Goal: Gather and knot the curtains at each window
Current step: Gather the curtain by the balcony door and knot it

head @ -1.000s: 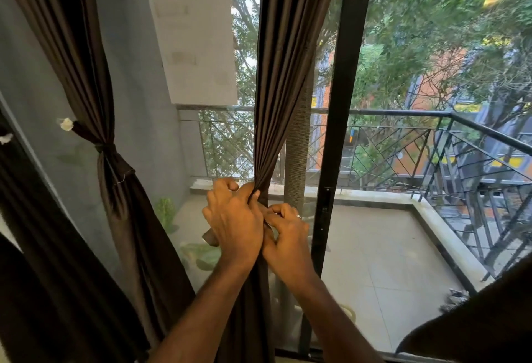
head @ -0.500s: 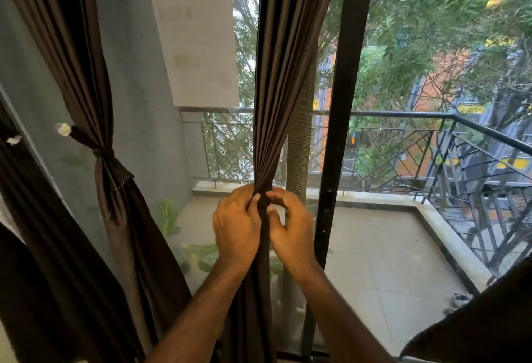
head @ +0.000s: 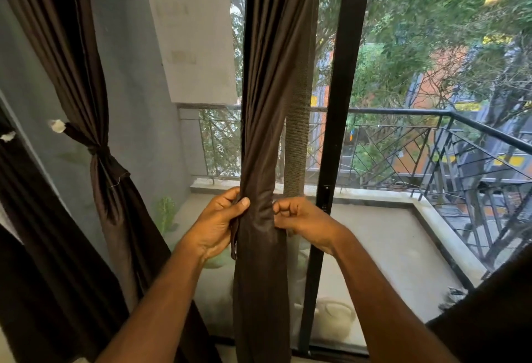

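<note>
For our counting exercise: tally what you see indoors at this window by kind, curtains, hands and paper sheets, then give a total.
Curtains: 2, the gathered curtain both hands grip and the knotted curtain to its left
Hands: 2, left hand and right hand
Paper sheets on the glass: 1, paper sheet
Total: 5

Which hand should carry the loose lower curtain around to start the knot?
Probably the right hand: it only pinches the middle curtain's right edge, so it could let go. The left hand wraps the gathered folds, thumb across the front, and looks better kept as the anchor.
</note>
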Available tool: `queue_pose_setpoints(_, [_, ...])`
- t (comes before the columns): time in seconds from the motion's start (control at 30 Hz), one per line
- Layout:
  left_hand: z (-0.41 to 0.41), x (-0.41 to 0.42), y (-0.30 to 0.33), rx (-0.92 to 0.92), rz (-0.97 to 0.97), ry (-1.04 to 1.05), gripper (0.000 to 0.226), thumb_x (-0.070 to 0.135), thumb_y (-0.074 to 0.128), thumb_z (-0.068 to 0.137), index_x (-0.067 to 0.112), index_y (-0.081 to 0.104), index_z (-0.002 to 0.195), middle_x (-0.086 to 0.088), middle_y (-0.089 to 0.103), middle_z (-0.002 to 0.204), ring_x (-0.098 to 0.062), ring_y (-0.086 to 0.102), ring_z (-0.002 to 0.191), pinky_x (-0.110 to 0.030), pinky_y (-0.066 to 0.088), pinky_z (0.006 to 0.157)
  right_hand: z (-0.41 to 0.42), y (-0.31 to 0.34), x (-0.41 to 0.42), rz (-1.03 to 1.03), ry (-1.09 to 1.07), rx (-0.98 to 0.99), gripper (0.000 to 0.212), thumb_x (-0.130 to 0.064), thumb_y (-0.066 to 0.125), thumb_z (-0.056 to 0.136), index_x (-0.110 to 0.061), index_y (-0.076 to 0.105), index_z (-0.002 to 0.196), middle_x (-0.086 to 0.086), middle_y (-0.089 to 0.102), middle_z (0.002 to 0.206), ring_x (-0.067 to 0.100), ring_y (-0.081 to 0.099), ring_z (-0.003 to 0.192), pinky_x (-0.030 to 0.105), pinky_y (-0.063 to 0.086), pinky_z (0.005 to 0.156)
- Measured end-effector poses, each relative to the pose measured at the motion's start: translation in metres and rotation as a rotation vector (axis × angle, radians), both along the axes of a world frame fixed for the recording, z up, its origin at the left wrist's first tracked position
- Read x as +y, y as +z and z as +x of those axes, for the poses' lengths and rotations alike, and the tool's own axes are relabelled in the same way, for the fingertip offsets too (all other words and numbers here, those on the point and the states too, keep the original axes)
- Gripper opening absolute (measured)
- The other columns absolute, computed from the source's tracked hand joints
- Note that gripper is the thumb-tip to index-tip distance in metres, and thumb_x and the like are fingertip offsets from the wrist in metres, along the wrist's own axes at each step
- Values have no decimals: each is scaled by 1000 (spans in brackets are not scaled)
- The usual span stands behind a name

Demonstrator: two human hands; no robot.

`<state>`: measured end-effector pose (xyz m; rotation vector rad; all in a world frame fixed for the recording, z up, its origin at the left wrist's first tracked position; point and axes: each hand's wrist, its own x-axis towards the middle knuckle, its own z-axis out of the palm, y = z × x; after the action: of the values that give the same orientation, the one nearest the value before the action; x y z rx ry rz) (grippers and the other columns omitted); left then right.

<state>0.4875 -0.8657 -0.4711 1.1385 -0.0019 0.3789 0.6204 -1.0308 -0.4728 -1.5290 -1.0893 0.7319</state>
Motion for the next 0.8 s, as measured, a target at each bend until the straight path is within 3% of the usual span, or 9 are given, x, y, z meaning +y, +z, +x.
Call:
queue_pose_setpoints(0.1, [0, 1, 2, 8, 77, 15, 61, 35, 97, 61, 11, 76, 113, -16, 73, 117, -24, 72, 104, -33, 59, 90, -5, 8, -3, 33, -1, -88, 13, -1, 58, 100, 6, 70, 98, -7, 69, 73, -1, 61, 67, 15, 47, 68])
queue_pose_setpoints(0.23, [-15, 1, 3, -6, 6, -157, 51, 27, 99, 56, 14, 81, 102, -8, 78, 103, -19, 75, 93, -29, 60, 82, -7, 14, -11, -119, 103, 191, 20, -34, 64, 96, -17, 76, 95, -6, 73, 90, 15, 64, 90, 30, 47, 80])
queue_pose_setpoints(0.3, [-21, -1, 6, 5, 22, -213, 47, 27, 100, 55, 15, 82, 97, -6, 78, 98, -17, 76, 89, -28, 60, 81, -7, 11, -11, -212, 223, 199, 13, -32, 65, 94, -27, 77, 91, -6, 69, 91, 11, 60, 88, 30, 45, 79])
queue_pose_setpoints(0.4, [-19, -3, 11, 7, 62, -222, 42, 23, 95, 63, 13, 81, 102, -7, 78, 102, -18, 75, 93, -29, 60, 84, -6, 4, -10, -213, 332, 196, 32, -39, 71, 89, -11, 71, 105, 11, 61, 98, 18, 56, 86, 32, 45, 76])
queue_pose_setpoints(0.47, [-18, 0, 9, -4, 58, -169, 33, 16, 83, 70, 14, 81, 103, -7, 78, 103, -18, 75, 95, -28, 59, 84, -4, 3, -14, -155, 231, 355, 51, -48, 74, 82, -5, 68, 107, 15, 61, 95, 20, 58, 82, 32, 47, 72])
queue_pose_setpoints(0.53, [-18, 3, 9, 13, 43, -103, 31, 12, 73, 73, 14, 81, 103, -8, 77, 104, -19, 75, 95, -29, 60, 84, 1, 0, -18, -96, 184, 424, 50, -44, 67, 86, -2, 66, 113, 13, 64, 96, 21, 61, 85, 30, 51, 71])
queue_pose_setpoints(0.67, [-8, 6, 9, 60, 222, 59, 20, 8, 68, 86, 9, 77, 104, -11, 75, 100, -20, 72, 92, -32, 59, 84, 3, 8, -10, -115, 32, -89, 32, -20, 56, 104, 11, 64, 105, 14, 62, 82, 12, 59, 71, 22, 47, 67])
queue_pose_setpoints(0.73, [1, 4, 12, 94, 447, 243, 16, 2, 64, 93, 10, 75, 101, -4, 76, 91, -17, 72, 86, -35, 59, 82, 0, 20, -4, -79, -183, -270, 31, -16, 51, 107, 6, 68, 94, 7, 67, 76, 4, 62, 64, 19, 49, 67])
queue_pose_setpoints(0.8, [11, -1, 16, 95, 754, 482, 17, 1, 65, 95, 12, 76, 99, 6, 74, 83, -14, 72, 84, -33, 57, 82, -4, 27, -1, -13, -369, -358, 36, -20, 49, 107, -4, 67, 80, 1, 62, 65, 10, 60, 59, 25, 51, 65])
